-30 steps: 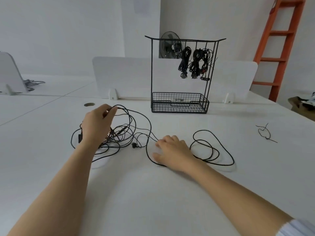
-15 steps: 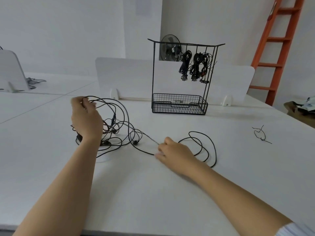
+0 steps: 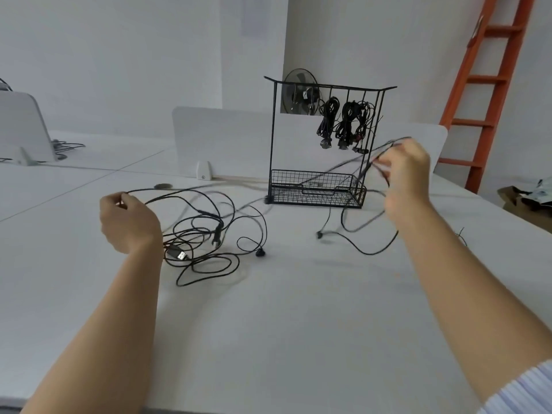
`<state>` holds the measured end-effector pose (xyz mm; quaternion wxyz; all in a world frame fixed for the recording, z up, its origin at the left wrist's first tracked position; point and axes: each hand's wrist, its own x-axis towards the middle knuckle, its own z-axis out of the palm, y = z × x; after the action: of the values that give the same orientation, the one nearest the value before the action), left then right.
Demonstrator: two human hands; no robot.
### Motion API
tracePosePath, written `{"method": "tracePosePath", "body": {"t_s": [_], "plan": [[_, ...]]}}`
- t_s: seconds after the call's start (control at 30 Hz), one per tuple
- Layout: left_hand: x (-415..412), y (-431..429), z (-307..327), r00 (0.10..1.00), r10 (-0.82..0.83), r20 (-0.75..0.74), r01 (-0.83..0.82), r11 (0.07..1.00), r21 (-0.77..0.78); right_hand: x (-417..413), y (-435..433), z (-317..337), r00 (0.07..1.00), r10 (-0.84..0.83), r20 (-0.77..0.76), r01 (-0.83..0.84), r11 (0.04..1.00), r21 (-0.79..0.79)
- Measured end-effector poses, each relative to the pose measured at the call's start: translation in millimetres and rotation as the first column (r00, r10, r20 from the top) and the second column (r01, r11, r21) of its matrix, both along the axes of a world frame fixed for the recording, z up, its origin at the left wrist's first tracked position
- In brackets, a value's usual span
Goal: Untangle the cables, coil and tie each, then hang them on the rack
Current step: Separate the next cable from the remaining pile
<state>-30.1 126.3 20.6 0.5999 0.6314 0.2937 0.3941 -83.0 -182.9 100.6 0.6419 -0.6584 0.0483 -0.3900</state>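
**Black cable pinched in both hands, held apart over a white table**

Pinching a thin black strand between thumb and curled fingers of the left hand, held low at left, just above the table. Clutching more strands in the curled fingers of the right hand, held high at right, in front of the rack; too blurred there to count the strands. Running from the tangle up toward the right hand: one blurred, taut strand.

Lying on the table beside the left hand, in loose overlapping loops: the tangle of cables, with a silver USB plug at its near-left edge and a small round plug to its right. Dangling from the right hand down to the table: a loose loop.

Standing upright at the back: the black wire rack, with a basket at its base and coiled cables hanging from the right half of its top bar. Behind it, a white divider panel and a fan; at far right, an orange ladder.
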Motion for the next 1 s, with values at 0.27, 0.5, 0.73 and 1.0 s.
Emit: {"method": "tracePosePath", "body": {"t_s": [0.27,0.5,0.73,1.0], "plan": [[-4,-1,1,0.998,0.032,-0.057,-0.028,0.997,0.065,-6,-1,30,0.954,0.215,0.211,-0.296,0.802,0.519],[-4,-13,4,1.000,0.000,0.009,-0.001,0.991,0.134,1,-18,-15,0.987,0.110,-0.118,-0.042,0.882,0.469],[-8,-36,1,0.994,-0.087,-0.068,0.110,0.729,0.676,-6,10,-17,0.872,0.488,-0.037,-0.432,0.804,0.408],[-13,-83,-13,0.845,-0.432,-0.317,0.360,0.020,0.933,-6,18,16,0.914,0.391,0.109,-0.406,0.875,0.263]]}}
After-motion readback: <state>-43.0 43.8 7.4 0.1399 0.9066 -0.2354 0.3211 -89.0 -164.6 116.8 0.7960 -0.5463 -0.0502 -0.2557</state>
